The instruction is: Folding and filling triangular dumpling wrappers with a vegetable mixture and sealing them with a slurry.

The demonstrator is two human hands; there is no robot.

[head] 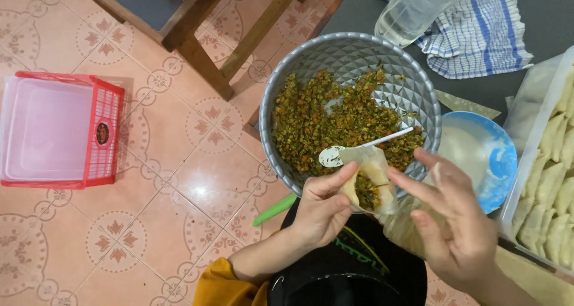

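- Between the two hands, over the near rim of the bowl: a thin pale pastry wrapper [372, 177] folded into an open cone, with green-orange filling showing in its pocket.
- Left hand [323, 210]: fingers closed on the wrapper's left edge, thumb lying across the top of the fold. Grip is firm on the wrapper.
- Right hand [457, 222]: fingers spread and open, index fingertip touching the wrapper's right edge. Nothing is clasped in it.
- Just above the grip: a white spoon [359, 149] lies in the filling, its bowl end just above the left thumb and its handle running away up and to the right.
- Beyond the grip: a silver faceted bowl [353, 55] holds chopped filling [311, 121], green with orange flecks, heaped mainly on its left and near side; the far right of the bowl's floor is bare.
- Right of the grip, behind the right hand: a blue-rimmed dish [502, 156] holding a whitish liquid.
- Further right: a clear tray [541, 132] stacked with folded, pale pastries [556, 186].
- Below the right hand: a stack of unused wrappers [406, 225], partly hidden.
- Far beyond the bowl: a clear jug [412, 10] standing on a blue-checked cloth [478, 43].
- Below and left of the left hand: a green handle [274, 210] pokes out from under the bowl; what it belongs to cannot be told.
- Well to the left, on the tiled floor [179, 174]: a red basket [104, 132] with a clear lidded box inside.
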